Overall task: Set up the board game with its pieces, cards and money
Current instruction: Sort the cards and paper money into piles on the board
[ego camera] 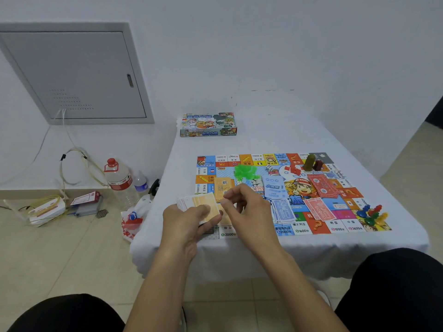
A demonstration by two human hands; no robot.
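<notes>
My knees sit dark at the bottom edge, and just past them my left hand (189, 218) grips a fanned stack of orange notes (199, 204), thumb across the top. My right hand (244, 204) hovers beside it with fingers curled toward the thumb — I cannot tell whether it pinches a single note or nothing. I judge I'm mid-way through sorting the money: counting orange notes off the stack onto the board (290, 192).

An orange pile (224, 186) already lies just beyond my hands. To the right of them are the blue notes (282, 210), then the red notes (320, 207). The next move calls for peeling one thin note cleanly and laying it on that orange pile without nudging it.

Just past the pile stand the green pieces (244, 171) — easy to knock if I reach too far. The coloured pawns (370, 215) are far right; the game box (208, 124) lies well beyond on the surface (263, 135). Bottles (119, 180) stand on the floor to my left.
</notes>
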